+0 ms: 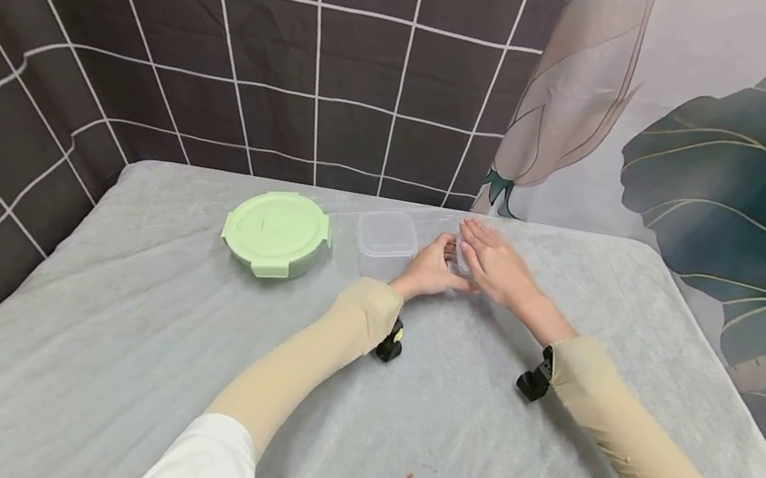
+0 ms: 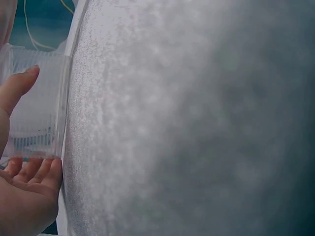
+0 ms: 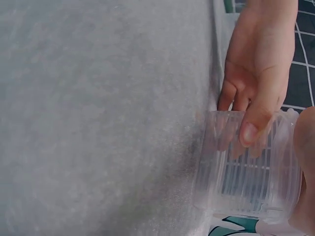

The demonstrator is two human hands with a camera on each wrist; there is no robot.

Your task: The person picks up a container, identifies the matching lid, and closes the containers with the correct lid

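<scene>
A small clear plastic container [image 3: 241, 182] with ribbed sides stands upright on the cloth. My left hand [image 1: 434, 270] grips it from the left, thumb across the near side and fingers around the far left side. Over its top lies my right hand [image 1: 495, 268], fingers straight and pressing on the lid area, which the palm mostly hides. In the left wrist view, the thumb and fingertips of the left hand [image 2: 34, 191] show against the container's wall. Just left of the hands is a second clear, lidded square container [image 1: 386, 241].
Farther left sits a round food box with a light green clip lid [image 1: 277, 234]. Grey cloth [image 1: 350, 436] covers the table, with a few reddish spots near the front. A dark gridded curtain [image 1: 256, 40] hangs behind, and a leaf-patterned one [image 1: 761, 209] hangs at the right.
</scene>
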